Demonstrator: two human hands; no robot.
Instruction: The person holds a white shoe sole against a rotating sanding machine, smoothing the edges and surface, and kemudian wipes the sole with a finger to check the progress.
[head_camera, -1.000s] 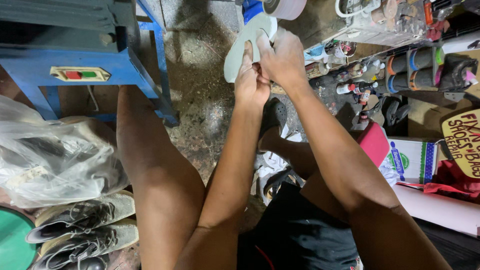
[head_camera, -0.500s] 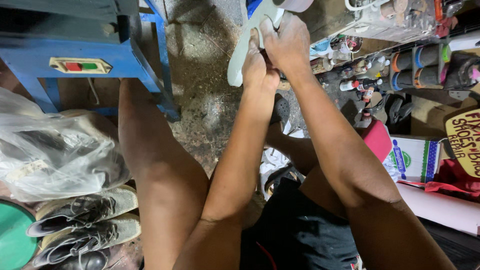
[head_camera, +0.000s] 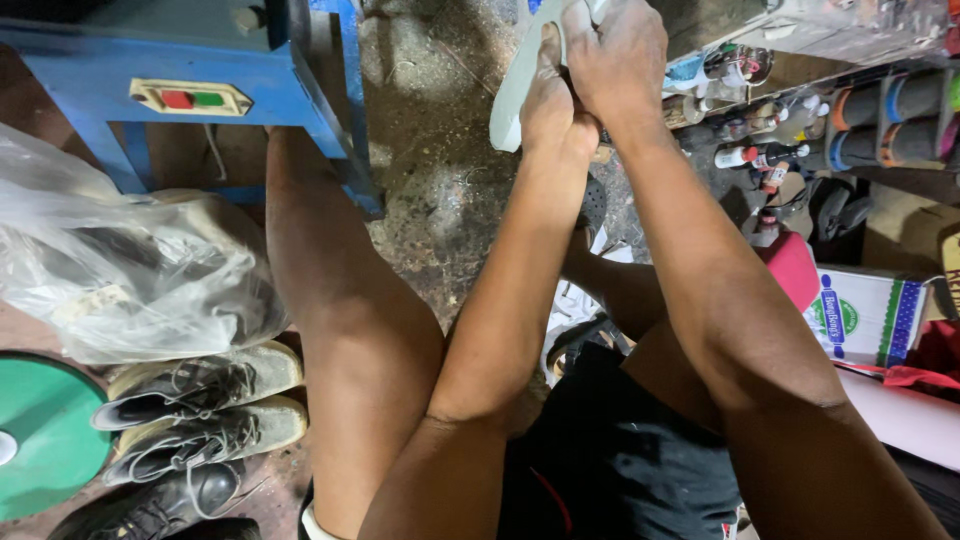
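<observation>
Pale shoe sole (head_camera: 512, 95) held upright, upper end out of frame

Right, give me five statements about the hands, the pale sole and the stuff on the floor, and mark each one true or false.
1. Both hands, left hand and right hand, have a grip on the pale shoe sole. True.
2. The sole lies flat on the floor. False: it is held up in the air above the concrete floor.
3. A blue metal stand with a red and a green button stands to the left. True.
4. The grey lace-up shoes are on the person's feet. False: they sit on the floor beside the left leg.
5. The clear plastic bag hangs from the right hand. False: it rests at the left, untouched.
</observation>
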